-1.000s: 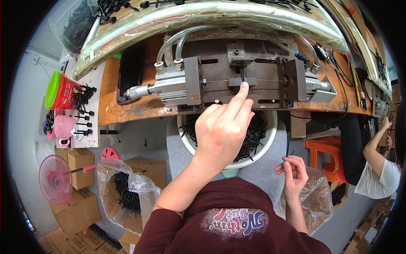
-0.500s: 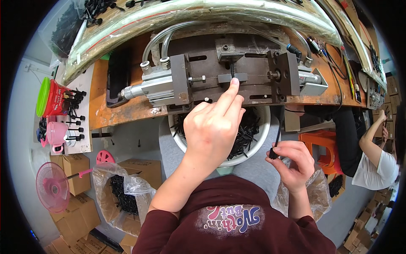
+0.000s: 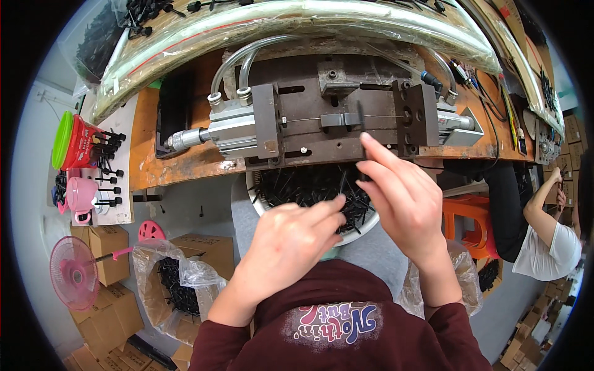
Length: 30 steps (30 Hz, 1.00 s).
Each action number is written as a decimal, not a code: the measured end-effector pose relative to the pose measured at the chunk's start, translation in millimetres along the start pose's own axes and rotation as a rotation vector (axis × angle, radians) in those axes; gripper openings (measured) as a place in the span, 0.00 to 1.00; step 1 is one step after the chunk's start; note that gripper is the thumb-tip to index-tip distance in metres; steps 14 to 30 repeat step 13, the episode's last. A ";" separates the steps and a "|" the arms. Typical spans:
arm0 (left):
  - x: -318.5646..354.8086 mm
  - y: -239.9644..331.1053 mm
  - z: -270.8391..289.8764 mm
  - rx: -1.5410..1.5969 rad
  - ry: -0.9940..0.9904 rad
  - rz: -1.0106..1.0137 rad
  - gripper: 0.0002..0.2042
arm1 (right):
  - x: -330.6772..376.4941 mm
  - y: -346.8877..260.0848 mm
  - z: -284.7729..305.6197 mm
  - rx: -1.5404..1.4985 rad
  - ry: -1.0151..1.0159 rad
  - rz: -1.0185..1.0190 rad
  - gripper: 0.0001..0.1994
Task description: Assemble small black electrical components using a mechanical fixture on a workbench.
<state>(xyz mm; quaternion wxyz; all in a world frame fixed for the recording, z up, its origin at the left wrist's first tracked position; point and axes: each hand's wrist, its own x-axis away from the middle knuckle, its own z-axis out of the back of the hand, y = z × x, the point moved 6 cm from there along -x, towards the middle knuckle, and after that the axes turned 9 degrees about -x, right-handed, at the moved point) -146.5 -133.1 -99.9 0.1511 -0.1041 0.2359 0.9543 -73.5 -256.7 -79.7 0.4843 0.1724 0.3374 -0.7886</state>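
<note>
My right hand (image 3: 405, 201) is raised at the front edge of the metal fixture (image 3: 297, 139). Between its thumb and fingers is a thin black rod (image 3: 361, 117), smeared by motion, whose upper end is close to the small grey block (image 3: 337, 120) in the middle of the fixture. Lower down, my left hand (image 3: 294, 238) is over the near side of the white basket (image 3: 369, 224), fingers bent together. Another black rod (image 3: 343, 181) rises from its fingertips, and the grip itself is partly hidden. Many loose black rods (image 3: 291, 185) fill the basket on my lap.
Air cylinders (image 3: 232, 130) with clear hoses flank the fixture on the wooden bench (image 3: 185, 170). A dark flat tray (image 3: 174, 105) lies left. Plastic-lined boxes of black parts, a pink fan (image 3: 75, 272) and an orange stool (image 3: 467, 216) stand below. Another person (image 3: 547, 247) sits at right.
My left hand has drawn back from the fixture to above the basket, and the rod in the block is gone from there. My right hand has risen with its rod to the fixture.
</note>
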 end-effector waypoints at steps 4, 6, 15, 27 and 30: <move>21.1 -6.8 -30.0 0.111 -0.168 0.083 0.09 | -14.2 -10.2 -20.9 0.070 -0.116 -0.051 0.12; 29.2 -9.6 -43.9 0.134 -0.206 0.086 0.09 | -17.1 -10.1 -26.4 0.082 -0.171 -0.076 0.12; 45.4 -12.0 -84.9 0.158 -0.325 0.055 0.08 | -16.7 0.3 -22.2 0.094 -0.078 -0.072 0.11; 45.4 -12.0 -84.9 0.158 -0.325 0.055 0.08 | -16.7 0.3 -22.2 0.094 -0.078 -0.072 0.11; 45.4 -12.0 -84.9 0.158 -0.325 0.055 0.08 | -16.7 0.3 -22.2 0.094 -0.078 -0.072 0.11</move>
